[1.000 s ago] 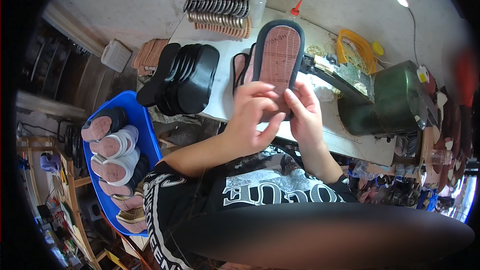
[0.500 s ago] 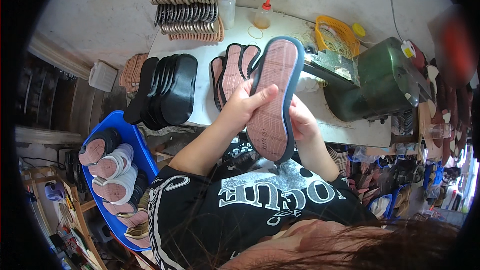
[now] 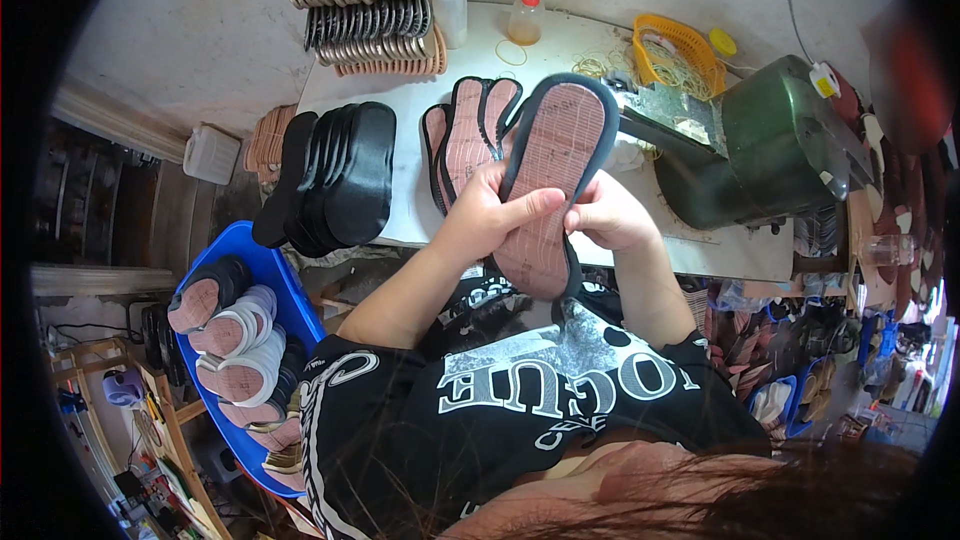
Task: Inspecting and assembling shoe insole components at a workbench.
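Observation:
An insole [image 3: 553, 175] with a pinkish-brown underside and a dark wrapped edge is held upright above the near side of the table. My left hand [image 3: 488, 215] is closed round its left side, thumb lying across the middle and the other fingers hidden behind. On the opposite edge, my right hand [image 3: 615, 215] pinches the rim between thumb and fingers. Just behind my left hand lie several similar dark-edged insoles [image 3: 465, 135], overlapping on the table. Further left stands a fanned row of glossy black insoles [image 3: 360, 175].
The white table [image 3: 410, 210] bears a green machine [image 3: 740, 160], a yellow basket [image 3: 680, 40] of thin bands, a red-tipped bottle [image 3: 525, 18], a blue-capped bottle [image 3: 450, 15] and stacked bundles of insoles [image 3: 365, 25]. A blue bin [image 3: 245, 250] filled with soles sits at lower left.
My right hand has shifted so that its thumb now pinches the insole's edge. The insole has tilted a little, its lower end drawn up. My left hand keeps its hold.

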`<state>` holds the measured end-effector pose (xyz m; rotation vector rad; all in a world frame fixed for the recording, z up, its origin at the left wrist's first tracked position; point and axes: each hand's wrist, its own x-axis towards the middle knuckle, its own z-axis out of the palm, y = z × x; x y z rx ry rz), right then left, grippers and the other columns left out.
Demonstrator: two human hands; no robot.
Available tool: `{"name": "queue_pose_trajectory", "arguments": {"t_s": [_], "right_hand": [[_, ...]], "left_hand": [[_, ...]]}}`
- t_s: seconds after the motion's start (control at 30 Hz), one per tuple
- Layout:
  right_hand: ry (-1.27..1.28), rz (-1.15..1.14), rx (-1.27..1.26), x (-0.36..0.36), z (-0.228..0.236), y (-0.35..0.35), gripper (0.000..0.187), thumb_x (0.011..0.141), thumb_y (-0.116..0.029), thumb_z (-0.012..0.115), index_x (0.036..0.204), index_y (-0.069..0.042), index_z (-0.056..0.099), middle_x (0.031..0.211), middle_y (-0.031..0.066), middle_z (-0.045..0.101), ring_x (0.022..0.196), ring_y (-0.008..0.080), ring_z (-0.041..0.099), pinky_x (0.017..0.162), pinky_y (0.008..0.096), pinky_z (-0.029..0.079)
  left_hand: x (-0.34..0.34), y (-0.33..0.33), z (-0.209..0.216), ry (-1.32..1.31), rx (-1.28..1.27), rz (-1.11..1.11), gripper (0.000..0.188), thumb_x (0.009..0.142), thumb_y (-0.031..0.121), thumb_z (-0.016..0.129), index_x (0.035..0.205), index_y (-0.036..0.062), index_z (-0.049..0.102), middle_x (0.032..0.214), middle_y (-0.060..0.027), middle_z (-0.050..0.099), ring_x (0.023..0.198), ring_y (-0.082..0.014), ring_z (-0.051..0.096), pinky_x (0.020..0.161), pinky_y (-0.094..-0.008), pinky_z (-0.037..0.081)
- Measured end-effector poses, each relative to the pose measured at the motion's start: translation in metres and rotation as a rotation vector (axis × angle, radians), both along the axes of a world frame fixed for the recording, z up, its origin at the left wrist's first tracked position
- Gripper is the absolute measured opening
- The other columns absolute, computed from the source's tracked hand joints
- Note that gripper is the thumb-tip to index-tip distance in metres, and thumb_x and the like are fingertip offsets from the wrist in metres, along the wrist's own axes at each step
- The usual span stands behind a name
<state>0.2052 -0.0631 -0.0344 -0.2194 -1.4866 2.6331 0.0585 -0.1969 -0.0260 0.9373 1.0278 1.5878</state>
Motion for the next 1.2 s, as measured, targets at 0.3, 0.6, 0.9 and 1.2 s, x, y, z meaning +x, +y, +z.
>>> {"name": "queue_pose_trajectory", "arguments": {"t_s": [0.3,0.6,0.9,1.2], "right_hand": [[-0.349,-0.106,0.734,0.001,0.015,-0.006,0.018,0.083,-0.017,0.07,0.081,0.0,0.065,0.07,-0.001,0.061,0.06,0.005,0.053,0.054,0.0201,0.044],[-0.062,0.12,0.267,0.005,-0.047,0.02,0.026,0.072,-0.021,0.081,0.074,0.0,0.065,0.065,-0.0027,0.058,0.061,0.0055,0.05,0.057,0.0212,0.04],[-0.155,-0.366,0.401,-0.004,-0.01,-0.005,0.025,0.087,-0.02,0.066,0.101,0.002,0.064,0.087,0.0001,0.065,0.078,0.0046,0.055,0.072,0.0229,0.047],[-0.033,-0.557,0.082,-0.004,-0.015,-0.005,0.027,0.087,-0.019,0.066,0.103,0.002,0.063,0.093,0.0042,0.066,0.082,0.0084,0.059,0.076,0.0246,0.047]], "left_hand": [[-0.016,0.013,0.014,0.774,-0.346,0.189,0.039,0.075,0.025,0.078,0.094,-0.005,0.064,0.086,-0.0087,0.068,0.076,-0.0112,0.062,0.071,-0.0266,0.05],[-0.01,0.035,0.013,0.179,-0.058,0.04,0.032,0.074,0.011,0.076,0.101,-0.0026,0.063,0.09,-0.0049,0.066,0.079,-0.0111,0.062,0.073,-0.0257,0.05],[-0.018,0.075,0.001,0.497,0.024,0.523,0.039,0.073,0.024,0.078,0.089,-0.0053,0.059,0.079,-0.0142,0.065,0.07,-0.0184,0.061,0.062,-0.0331,0.048],[-0.056,0.152,-0.014,1.103,-0.13,0.698,0.044,0.07,0.036,0.077,0.094,0.0005,0.067,0.102,-0.0164,0.061,0.1,-0.0266,0.055,0.089,-0.0358,0.044]]}}
